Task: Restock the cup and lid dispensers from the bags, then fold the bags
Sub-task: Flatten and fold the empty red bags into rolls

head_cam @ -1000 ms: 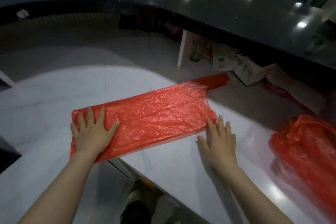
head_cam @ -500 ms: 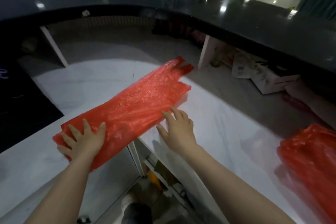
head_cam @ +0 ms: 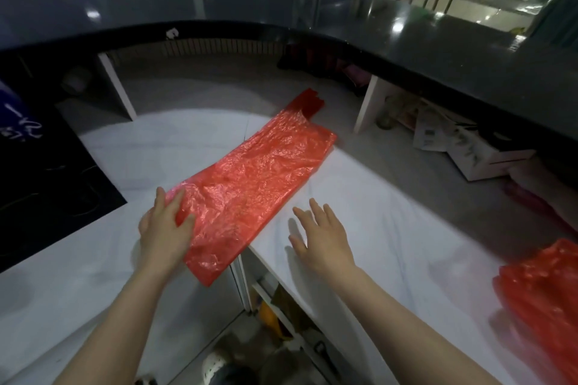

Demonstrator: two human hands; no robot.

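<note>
At the far left, approx. 9 o'clock of the view, there is a dark panel (head_cam: 47, 172) set into the white counter (head_cam: 391, 228), with some thin cables on it.

Next comes the left hand (head_cam: 165, 228). It lies on the near end of the red bag (head_cam: 256, 184); the fingers look mostly straight and press the plastic flat, w/ the thumb on top of the film. I can't tell for sure if any finger goes under the edge. The bag is flattened into one long strip that runs from approx. 7 o'clock up to 1 o'clock, handles at the far end. Its near corner hangs over the gap where the two counter parts meet.

Just beside the bag, at its 4 o'clock side, is the right hand (head_cam: 322, 234). It is released, fingers spread and straight, holding nothing; it is over the bare counter, close to the bag's long edge but apart from it.

At far right, approx. 4 o'clock, a second red bag (head_cam: 544, 291) lies crumpled on the counter, well apart from the first.

My judgement of progress: no cups, lids or dispensers are in view, so the restock part can't be confirmed, but this bag looks empty, so it is prob. done. The folding is in hand: this bag is smoothed and narrowed lengthwise, still to be folded short. The other bag seems not folded yet.
</note>
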